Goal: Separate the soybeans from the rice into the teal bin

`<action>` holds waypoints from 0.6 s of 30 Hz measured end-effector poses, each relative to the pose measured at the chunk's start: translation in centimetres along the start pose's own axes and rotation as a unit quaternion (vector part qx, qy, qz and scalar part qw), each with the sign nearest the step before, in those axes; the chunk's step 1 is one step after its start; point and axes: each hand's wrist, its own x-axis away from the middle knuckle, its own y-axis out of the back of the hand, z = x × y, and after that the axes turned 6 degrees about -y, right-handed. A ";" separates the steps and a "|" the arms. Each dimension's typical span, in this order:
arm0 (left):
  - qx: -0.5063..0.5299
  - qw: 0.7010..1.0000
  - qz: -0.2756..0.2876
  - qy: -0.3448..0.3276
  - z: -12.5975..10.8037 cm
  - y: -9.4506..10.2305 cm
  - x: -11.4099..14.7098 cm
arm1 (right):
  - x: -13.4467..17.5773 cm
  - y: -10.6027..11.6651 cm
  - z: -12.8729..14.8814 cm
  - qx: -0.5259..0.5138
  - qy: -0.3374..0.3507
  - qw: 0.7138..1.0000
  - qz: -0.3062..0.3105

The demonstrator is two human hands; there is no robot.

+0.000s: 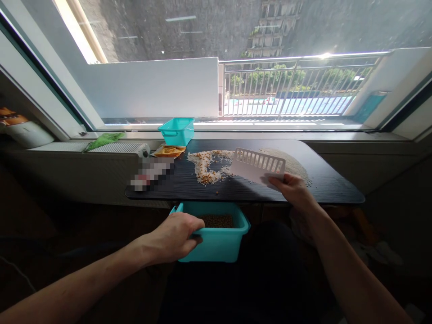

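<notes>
My left hand (pixel 185 234) is closed over the near left rim of a turquoise plastic tub (pixel 216 247), held below the table's front edge. Small round brown beans or grains (pixel 218 221) lie inside it. My right hand (pixel 295 189) pinches the right end of a flat white slotted scraper (pixel 248 168), held tilted just above the table, its slots along the upper side. Behind and left of the scraper, a patch of white rice-like grains mixed with orange-tan beans (pixel 205 173) spreads over the tabletop. A mostly white heap of grains (pixel 293 166) lies right of it, partly hidden by the scraper.
A second turquoise tub (pixel 177 131) stands at the table's back left by the window. Near it lie an orange-yellow packet (pixel 169 151) and a blurred-out item (pixel 151 173). The dark table (pixel 327 180) has rounded corners. A radiator (pixel 116 148) with a green cloth (pixel 106 140) sits left.
</notes>
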 end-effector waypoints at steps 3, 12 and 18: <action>0.000 1.000 -0.002 0.000 0.0 0.0 -0.1 | 0.5 0.1 0.1 0.004 -0.002 1.000 0.020; -0.006 1.000 -0.003 -0.005 0.1 0.0 -0.1 | 1.0 0.4 -0.1 -0.004 -0.019 1.000 -0.003; -0.010 1.000 0.001 -0.007 0.0 0.0 -0.1 | 0.9 -0.1 -0.1 -0.005 0.001 1.000 0.020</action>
